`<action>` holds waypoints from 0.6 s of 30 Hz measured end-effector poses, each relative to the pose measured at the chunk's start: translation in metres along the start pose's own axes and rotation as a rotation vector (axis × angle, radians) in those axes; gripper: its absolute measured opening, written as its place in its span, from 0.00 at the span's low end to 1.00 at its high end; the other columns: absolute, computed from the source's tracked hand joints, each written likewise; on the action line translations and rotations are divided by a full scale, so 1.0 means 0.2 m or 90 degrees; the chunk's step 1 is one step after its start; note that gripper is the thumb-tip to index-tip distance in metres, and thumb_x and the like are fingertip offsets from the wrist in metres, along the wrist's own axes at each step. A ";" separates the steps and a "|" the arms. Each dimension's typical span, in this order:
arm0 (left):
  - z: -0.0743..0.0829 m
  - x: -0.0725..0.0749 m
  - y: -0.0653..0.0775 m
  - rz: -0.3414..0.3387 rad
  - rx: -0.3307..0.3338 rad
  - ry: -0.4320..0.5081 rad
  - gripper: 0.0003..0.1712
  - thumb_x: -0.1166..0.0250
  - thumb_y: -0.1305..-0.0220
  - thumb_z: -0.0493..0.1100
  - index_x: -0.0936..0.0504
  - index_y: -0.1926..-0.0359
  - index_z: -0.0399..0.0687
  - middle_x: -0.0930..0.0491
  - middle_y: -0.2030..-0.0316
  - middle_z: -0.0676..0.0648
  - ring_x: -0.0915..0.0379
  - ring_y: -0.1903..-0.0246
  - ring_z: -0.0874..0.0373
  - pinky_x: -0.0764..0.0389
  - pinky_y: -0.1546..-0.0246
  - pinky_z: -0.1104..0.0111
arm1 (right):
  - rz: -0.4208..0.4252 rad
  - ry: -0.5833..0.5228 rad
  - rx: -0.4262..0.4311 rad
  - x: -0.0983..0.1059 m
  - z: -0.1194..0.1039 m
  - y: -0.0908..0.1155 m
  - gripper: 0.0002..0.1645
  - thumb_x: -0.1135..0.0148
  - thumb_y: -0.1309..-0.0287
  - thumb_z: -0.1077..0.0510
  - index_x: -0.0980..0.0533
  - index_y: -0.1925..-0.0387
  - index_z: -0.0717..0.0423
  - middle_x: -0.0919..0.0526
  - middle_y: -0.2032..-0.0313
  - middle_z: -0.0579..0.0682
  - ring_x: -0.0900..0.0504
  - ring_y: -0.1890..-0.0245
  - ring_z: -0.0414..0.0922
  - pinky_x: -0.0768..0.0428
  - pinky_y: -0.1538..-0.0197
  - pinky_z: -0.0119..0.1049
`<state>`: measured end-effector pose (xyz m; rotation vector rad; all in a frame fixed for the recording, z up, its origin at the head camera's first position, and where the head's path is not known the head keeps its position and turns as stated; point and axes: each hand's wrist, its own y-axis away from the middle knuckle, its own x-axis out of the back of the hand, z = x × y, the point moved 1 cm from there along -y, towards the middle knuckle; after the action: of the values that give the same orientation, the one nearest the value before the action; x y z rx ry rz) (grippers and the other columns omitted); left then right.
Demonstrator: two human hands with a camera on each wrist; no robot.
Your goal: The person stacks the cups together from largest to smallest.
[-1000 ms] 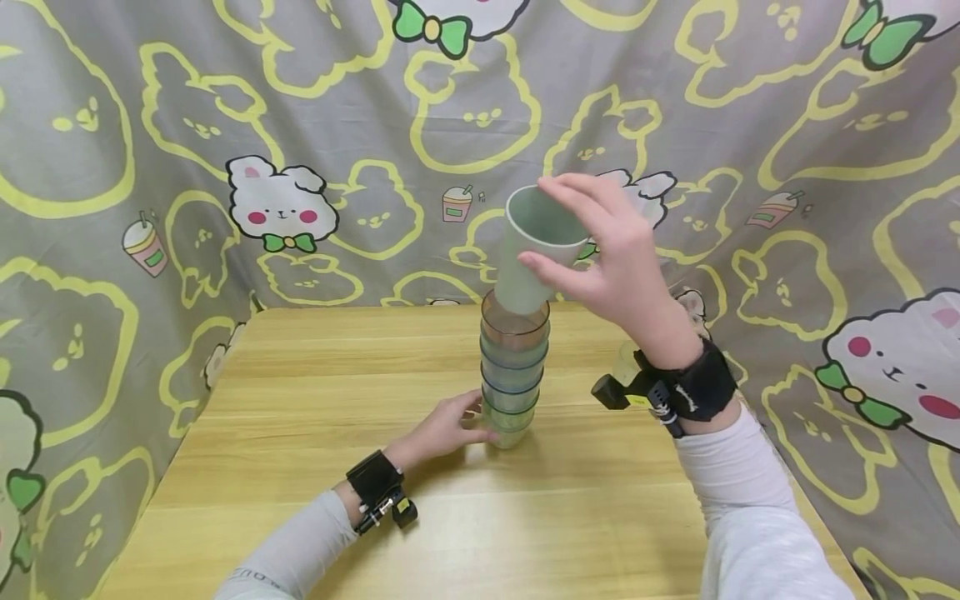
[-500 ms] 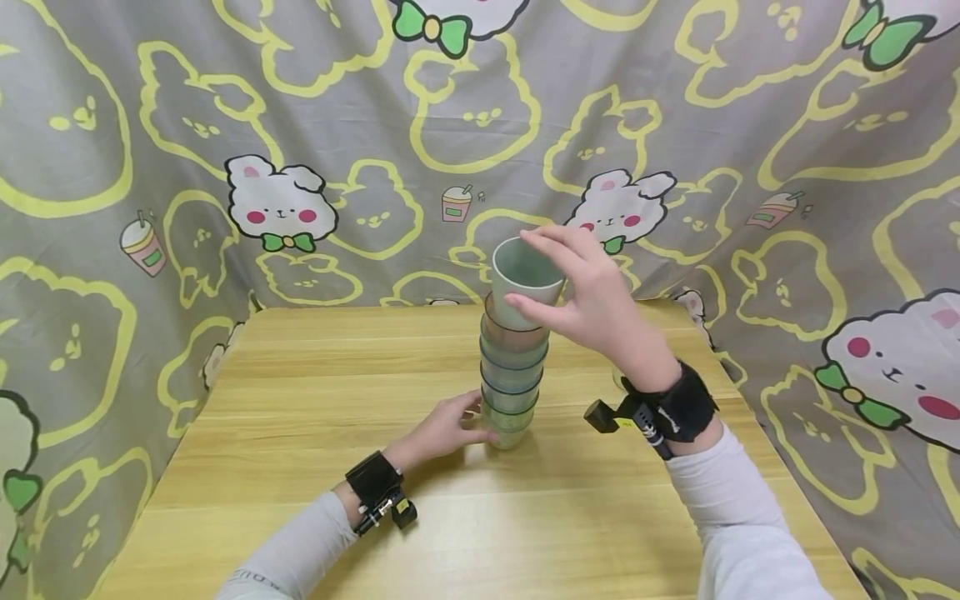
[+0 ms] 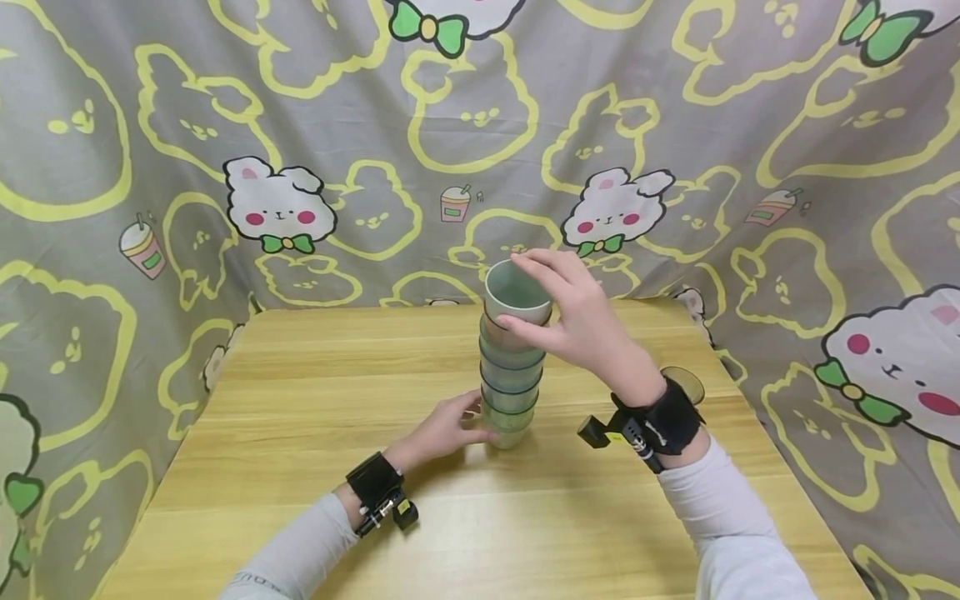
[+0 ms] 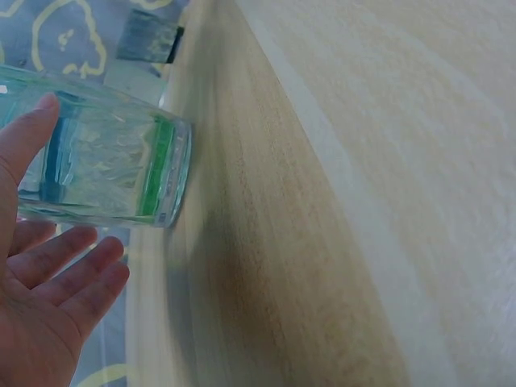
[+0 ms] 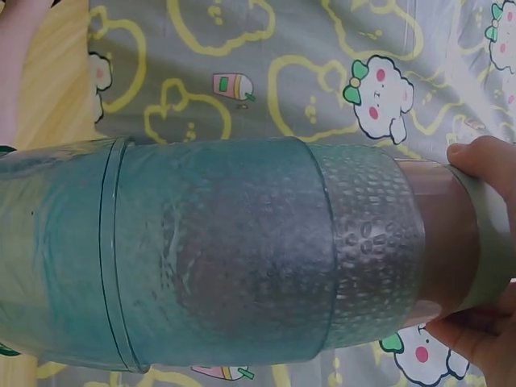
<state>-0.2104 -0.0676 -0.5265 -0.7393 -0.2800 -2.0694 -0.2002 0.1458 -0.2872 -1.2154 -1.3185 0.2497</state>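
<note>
A tall upright stack of several see-through cups [image 3: 512,377], bluish and greenish with a brownish one near the top, stands on the table. In its top sits a pale green cup [image 3: 519,287], its lower part down inside the brownish cup [image 5: 447,238]. My right hand [image 3: 581,317] pinches the pale green cup near the rim, thumb on the near side and fingers on the far side. Low at the stack's left, my left hand [image 3: 444,427] has its thumb against the bottom cups [image 4: 105,153]; its other fingers [image 4: 93,286] stretch out loosely beside them.
Behind my right wrist the rim of another see-through cup [image 3: 684,383] shows on the wooden table [image 3: 315,367]. A patterned grey curtain [image 3: 360,92] hangs at the back and both sides. Each wrist wears a black strap with a small camera.
My right hand has lowered the pale green cup from above the stack down into the brownish cup. The left hand stays at the stack's base. More of the cup at right now shows.
</note>
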 end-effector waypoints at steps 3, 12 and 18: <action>0.00 0.00 0.00 0.001 0.000 0.002 0.40 0.28 0.45 0.56 0.30 0.34 0.51 0.22 0.41 0.49 0.24 0.45 0.53 0.20 0.42 0.62 | 0.000 0.000 0.012 0.00 0.01 0.00 0.40 0.25 0.55 0.48 0.26 0.40 0.61 0.22 0.46 0.61 0.26 0.44 0.56 0.21 0.43 0.50; 0.01 0.00 0.00 -0.004 0.005 0.013 0.40 0.28 0.45 0.56 0.32 0.33 0.54 0.22 0.41 0.51 0.24 0.44 0.55 0.21 0.41 0.61 | 0.006 0.013 0.009 0.10 0.05 0.04 0.50 0.43 0.46 0.27 0.29 0.37 0.62 0.23 0.41 0.61 0.27 0.40 0.56 0.27 0.36 0.49; 0.01 0.00 0.00 -0.003 -0.001 0.022 0.40 0.28 0.45 0.55 0.31 0.33 0.53 0.23 0.40 0.50 0.24 0.45 0.55 0.20 0.41 0.61 | 0.027 0.041 -0.031 0.19 0.12 0.15 0.50 0.43 0.46 0.26 0.29 0.37 0.61 0.24 0.41 0.62 0.27 0.40 0.58 0.25 0.39 0.53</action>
<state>-0.2091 -0.0665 -0.5254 -0.7041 -0.2607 -2.0858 -0.1934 0.1986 -0.2921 -1.2825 -1.2504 0.2084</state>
